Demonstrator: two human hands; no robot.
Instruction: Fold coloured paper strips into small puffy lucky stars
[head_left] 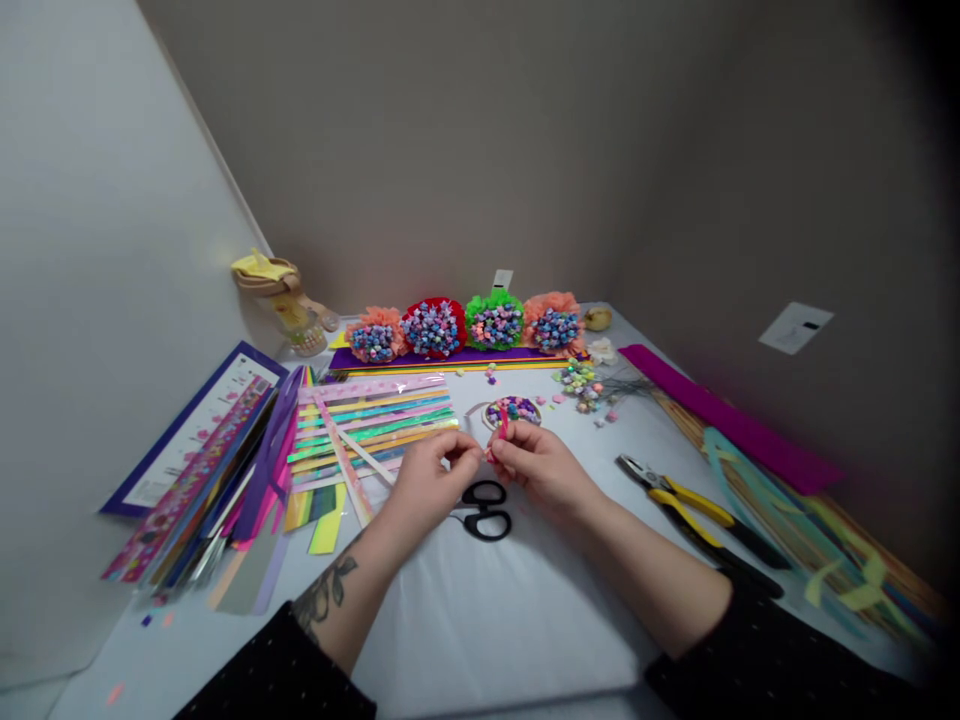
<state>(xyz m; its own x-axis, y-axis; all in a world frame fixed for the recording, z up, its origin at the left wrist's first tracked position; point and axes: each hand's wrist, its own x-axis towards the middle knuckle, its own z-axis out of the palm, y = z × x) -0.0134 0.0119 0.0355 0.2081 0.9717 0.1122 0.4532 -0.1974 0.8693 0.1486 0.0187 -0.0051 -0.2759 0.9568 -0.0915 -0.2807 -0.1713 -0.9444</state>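
My left hand (439, 468) and my right hand (536, 462) meet over the middle of the white table. A narrow pink-red paper strip (504, 422) stands up from the pinched fingers of my right hand. The thumb and forefinger of my left hand are pressed together close beside it; what they grip, if anything, is too small to name. Just behind the hands is a round dish of small coloured paper stars (513, 409), partly hidden by my right hand. Black-handled scissors (486, 510) lie below the hands, their blades partly covered by my left wrist.
Sheets of coloured strips (375, 425) lie left of the hands. Four star bouquets (495, 322) line the back. Loose stars and wire stems (581, 380) are at back right. Yellow-black pliers (697, 515) and a magenta sheet (727, 415) lie right. A jar (304, 330) stands back left.
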